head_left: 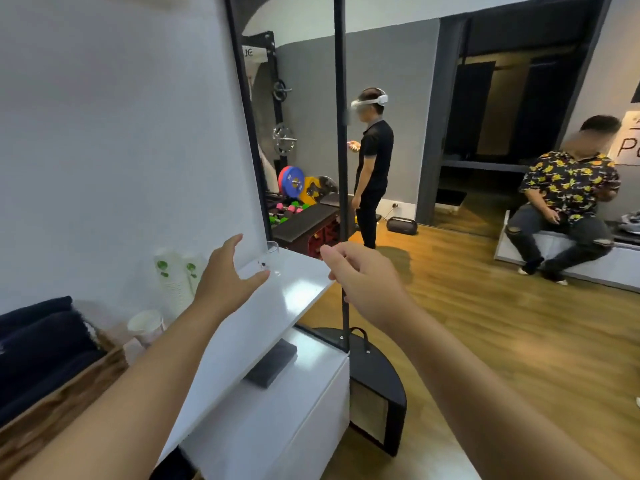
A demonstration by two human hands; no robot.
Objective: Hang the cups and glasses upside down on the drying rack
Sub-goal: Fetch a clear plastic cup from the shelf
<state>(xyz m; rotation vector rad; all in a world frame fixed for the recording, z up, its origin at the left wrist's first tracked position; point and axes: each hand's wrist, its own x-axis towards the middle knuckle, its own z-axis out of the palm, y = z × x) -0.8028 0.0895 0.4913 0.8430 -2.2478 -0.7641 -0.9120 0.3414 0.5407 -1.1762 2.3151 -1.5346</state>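
Observation:
A clear glass [270,258] stands upright at the far end of the white shelf [298,289]. My left hand [227,271] hovers just in front of it, fingers spread, holding nothing. My right hand [360,275] floats to the right of the shelf's edge, near a thin black pole [341,133], fingers loosely curled and empty. Stacks of white paper cups with a green leaf print [173,275] stand against the wall left of my left hand. A single paper cup [146,326] sits lower left. No drying rack is visible.
A dark flat block [272,363] lies on the lower white counter [277,427]. A wooden tray with dark folded cloth [45,351] is at the left. A black stand base [377,386] sits on the wood floor. One person stands by gym weights; another sits on a bench at the right.

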